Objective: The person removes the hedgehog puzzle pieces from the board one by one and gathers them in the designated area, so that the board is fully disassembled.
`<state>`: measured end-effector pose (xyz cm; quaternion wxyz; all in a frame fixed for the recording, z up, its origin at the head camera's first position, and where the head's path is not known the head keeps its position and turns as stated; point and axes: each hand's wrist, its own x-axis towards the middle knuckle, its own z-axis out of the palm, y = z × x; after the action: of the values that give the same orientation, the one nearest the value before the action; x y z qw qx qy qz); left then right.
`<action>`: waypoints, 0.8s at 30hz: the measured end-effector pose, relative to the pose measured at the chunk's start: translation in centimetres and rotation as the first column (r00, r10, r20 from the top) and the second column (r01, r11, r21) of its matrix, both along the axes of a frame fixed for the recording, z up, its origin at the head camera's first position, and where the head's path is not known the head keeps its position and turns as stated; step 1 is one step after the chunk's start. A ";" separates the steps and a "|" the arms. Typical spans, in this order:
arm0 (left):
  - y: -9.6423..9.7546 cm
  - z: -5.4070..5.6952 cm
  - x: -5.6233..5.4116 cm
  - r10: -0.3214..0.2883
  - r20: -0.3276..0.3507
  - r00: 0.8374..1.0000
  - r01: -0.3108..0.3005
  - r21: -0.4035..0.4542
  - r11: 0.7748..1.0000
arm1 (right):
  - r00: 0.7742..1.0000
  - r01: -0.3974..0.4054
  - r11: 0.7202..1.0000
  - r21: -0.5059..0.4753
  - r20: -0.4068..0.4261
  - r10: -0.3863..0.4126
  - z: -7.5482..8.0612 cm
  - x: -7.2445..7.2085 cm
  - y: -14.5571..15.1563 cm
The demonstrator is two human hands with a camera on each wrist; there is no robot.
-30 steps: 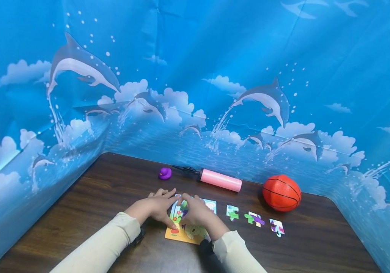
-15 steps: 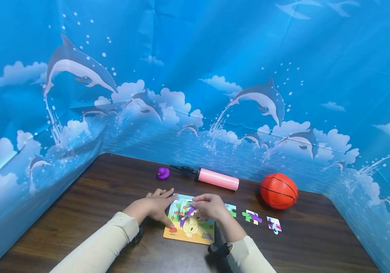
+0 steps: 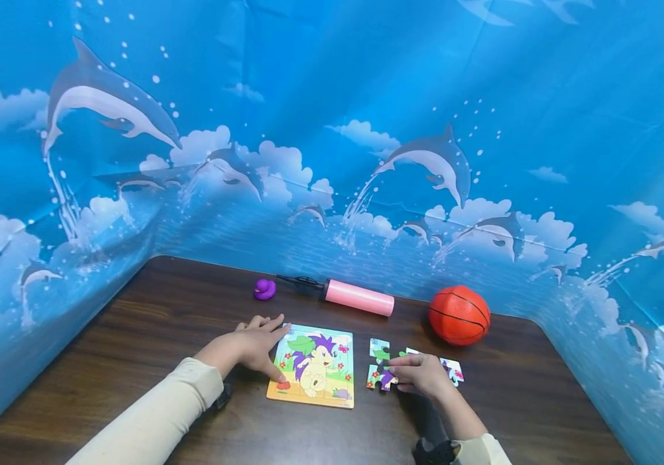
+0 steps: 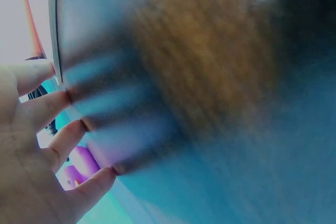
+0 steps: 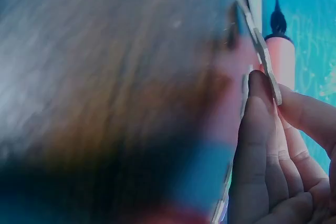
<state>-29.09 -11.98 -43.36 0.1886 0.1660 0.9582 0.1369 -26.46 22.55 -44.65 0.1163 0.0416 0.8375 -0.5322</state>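
A puzzle board point(image 3: 340, 378) with a hedgehog picture lies flat on the table. My left hand point(image 3: 247, 347) rests at its left edge with the fingers spread and the thumb on the lower left corner. To the right of the board, my right hand point(image 3: 425, 374) pinches a jigsaw piece point(image 3: 374, 376) by its right side. In the right wrist view this jigsaw piece point(image 5: 269, 69) appears edge-on between thumb and fingers. Another jigsaw piece point(image 3: 378, 347) lies just behind it. A third piece point(image 3: 412, 351) is partly hidden by the right hand, and one more jigsaw piece point(image 3: 454, 368) lies to its right.
At the back of the dark wooden table point(image 3: 152, 336) are a purple rubber duck point(image 3: 265, 289), a pink hand pump point(image 3: 360, 298) and a red ball point(image 3: 460, 315) with black lines. A blue dolphin-printed sheet point(image 3: 285, 161) encloses the table's back and sides.
The right hand has lifted off the board and moved right with a jigsaw piece, bringing it to the loose pieces. The hedgehog picture now shows fully. The left hand stays at the board.
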 end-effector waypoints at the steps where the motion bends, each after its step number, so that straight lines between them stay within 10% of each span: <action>1: 0.0 0.0 0.0 0.002 0.002 1.000 -0.002 0.000 1.000 | 1.000 0.007 1.000 0.014 -0.005 -0.007 -0.1 0.0 0.0; 7: 0.0 0.1 0.1 0.010 -0.003 1.000 -0.010 0.002 1.000 | 0.996 0.029 0.973 0.228 -0.088 -0.010 0.3 0.1 -0.7; 12: 0.0 0.5 0.2 0.014 -0.005 1.000 -0.014 -0.003 1.000 | 0.977 0.046 0.871 0.489 -0.204 0.063 1.5 0.1 -1.6; 18: -0.1 0.7 0.3 0.015 0.003 1.000 -0.015 -0.007 1.000 | 0.952 -0.045 0.851 0.524 -0.235 0.195 1.6 -0.2 -4.0; 20: 0.0 0.8 0.4 0.011 0.012 1.000 -0.011 -0.013 1.000 | 0.926 -0.159 0.838 0.522 -0.216 0.310 1.5 -0.5 -5.4; 24: 0.3 1.1 0.5 0.001 0.017 1.000 -0.001 -0.014 1.000 | 0.836 -0.306 0.715 0.628 -0.183 0.518 1.4 -0.7 -8.4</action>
<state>-28.56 -11.71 -42.29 0.1977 0.1631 0.9576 0.1319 -27.16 14.10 -43.24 0.0667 -0.2103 0.9520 -0.2121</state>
